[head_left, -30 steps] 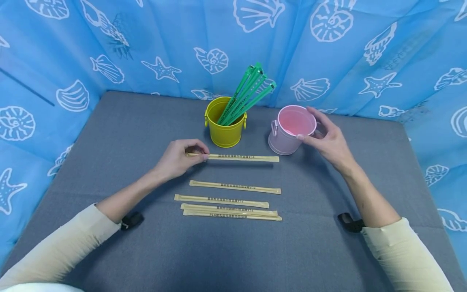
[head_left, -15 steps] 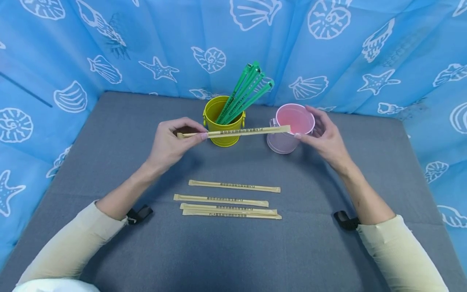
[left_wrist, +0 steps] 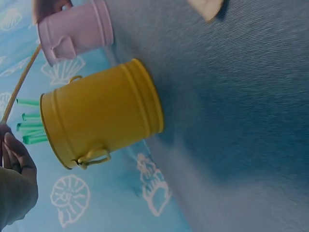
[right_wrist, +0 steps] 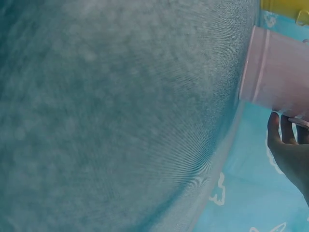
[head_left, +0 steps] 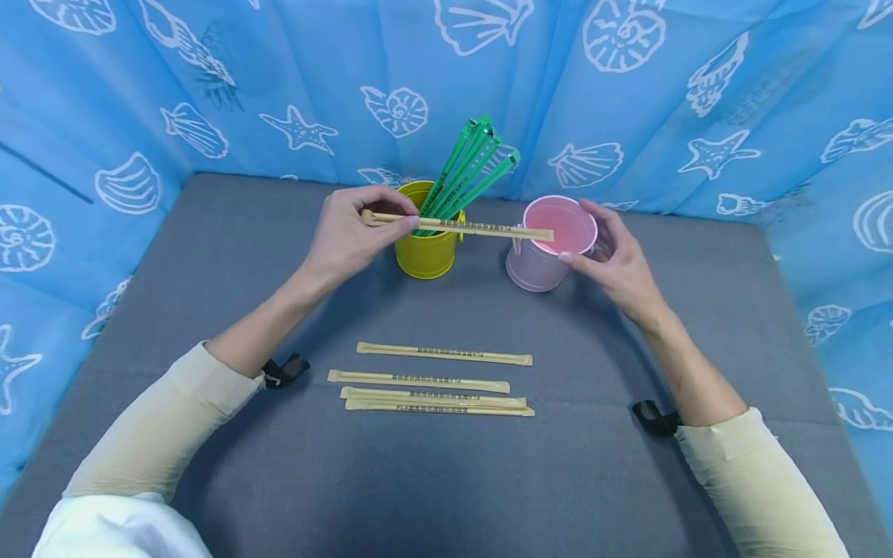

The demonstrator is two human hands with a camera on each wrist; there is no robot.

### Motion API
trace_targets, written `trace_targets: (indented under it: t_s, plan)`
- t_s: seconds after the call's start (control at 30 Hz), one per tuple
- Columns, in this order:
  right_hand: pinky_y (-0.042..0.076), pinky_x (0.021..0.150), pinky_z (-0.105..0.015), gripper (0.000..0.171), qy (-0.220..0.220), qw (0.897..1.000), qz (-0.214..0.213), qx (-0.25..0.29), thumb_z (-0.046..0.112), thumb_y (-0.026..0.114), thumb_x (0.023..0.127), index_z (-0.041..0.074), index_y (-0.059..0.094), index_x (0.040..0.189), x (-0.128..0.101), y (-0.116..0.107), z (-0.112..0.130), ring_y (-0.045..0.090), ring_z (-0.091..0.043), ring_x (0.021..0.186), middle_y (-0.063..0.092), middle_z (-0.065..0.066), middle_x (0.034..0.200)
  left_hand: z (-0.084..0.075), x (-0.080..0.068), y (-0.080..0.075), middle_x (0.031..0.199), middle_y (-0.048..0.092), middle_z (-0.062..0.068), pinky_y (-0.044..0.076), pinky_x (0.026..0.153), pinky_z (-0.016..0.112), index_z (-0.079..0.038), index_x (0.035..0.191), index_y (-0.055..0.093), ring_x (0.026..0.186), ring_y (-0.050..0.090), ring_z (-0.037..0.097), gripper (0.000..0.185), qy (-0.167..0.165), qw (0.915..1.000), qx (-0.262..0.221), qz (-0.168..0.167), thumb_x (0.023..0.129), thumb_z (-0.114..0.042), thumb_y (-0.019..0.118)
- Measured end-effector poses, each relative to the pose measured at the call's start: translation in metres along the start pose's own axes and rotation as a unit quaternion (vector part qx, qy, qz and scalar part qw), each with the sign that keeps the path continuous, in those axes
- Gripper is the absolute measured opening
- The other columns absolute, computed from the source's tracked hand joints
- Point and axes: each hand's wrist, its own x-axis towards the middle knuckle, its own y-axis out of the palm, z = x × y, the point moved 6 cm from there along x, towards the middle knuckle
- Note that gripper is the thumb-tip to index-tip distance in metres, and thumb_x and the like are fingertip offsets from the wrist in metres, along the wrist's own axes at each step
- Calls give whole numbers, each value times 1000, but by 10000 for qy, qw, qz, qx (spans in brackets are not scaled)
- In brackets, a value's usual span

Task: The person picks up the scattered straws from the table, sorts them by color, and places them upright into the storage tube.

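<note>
My left hand [head_left: 359, 229] pinches one end of a paper-wrapped chopstick pair [head_left: 474, 227] and holds it level in the air, in front of the yellow bucket [head_left: 424, 252]. Its far tip reaches over the rim of the pink bucket [head_left: 540, 263]. My right hand [head_left: 610, 260] grips the pink bucket's right side, fingers curled round the rim. The left wrist view shows the yellow bucket [left_wrist: 101, 113], the pink bucket [left_wrist: 75, 31] and the thin wrapped stick [left_wrist: 19, 84]. In the right wrist view the pink bucket [right_wrist: 275, 72] stands with my fingers [right_wrist: 285, 145] against it.
Green wrapped sticks [head_left: 467, 174] stand in the yellow bucket. Several more paper-wrapped chopstick pairs [head_left: 439, 380] lie in a row on the grey mat [head_left: 209, 256] nearer me. Blue seashell-print cloth [head_left: 628, 93] walls in the back and both sides.
My left hand lifted the wrapped chopstick pair off the mat and carried it up and back, so its tip now hangs over the pink bucket. The right hand stayed on the pink bucket.
</note>
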Motion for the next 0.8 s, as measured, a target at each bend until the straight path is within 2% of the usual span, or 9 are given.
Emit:
trace_targets:
  t_s: [0.13,0.23,0.47,0.63,0.8]
  plan:
    - [29,115,-49,79,22,10000,9,30,14,74,90,18,30,156,0,2,0,37,-25,142,39,-12,154,1,9,8,94,72,0,53,77,32,-10,97,75,91,66,10,15,-54,9999,-25,127,88,-21,78]
    - [29,115,-49,79,28,10000,-18,65,14,74,90,19,31,155,0,1,-1,37,-25,142,39,-11,154,1,15,16,98,71,-1,54,76,33,-10,99,75,93,66,11,16,-66,9994,-170,283,88,-22,78]
    - [30,114,-49,80,-6,9999,-10,101,13,75,89,20,31,155,1,1,-3,37,-24,142,40,-9,154,3,25,33,104,67,3,54,71,35,-8,105,73,87,63,20,18,-213,9942,-823,664,91,-19,75]
    - [30,114,-50,80,8,10000,-12,78,13,75,89,20,31,155,1,1,-2,35,-25,143,38,-10,155,1,31,43,107,66,4,55,79,34,-5,106,72,96,60,19,17,-153,9901,-1165,762,91,-15,74]
    - [28,115,-52,80,60,10000,8,55,14,74,90,21,30,156,1,1,-2,33,-26,145,36,-10,156,-2,35,51,108,66,4,55,82,37,-4,107,72,98,59,19,18,-109,9883,-1279,822,91,-12,74]
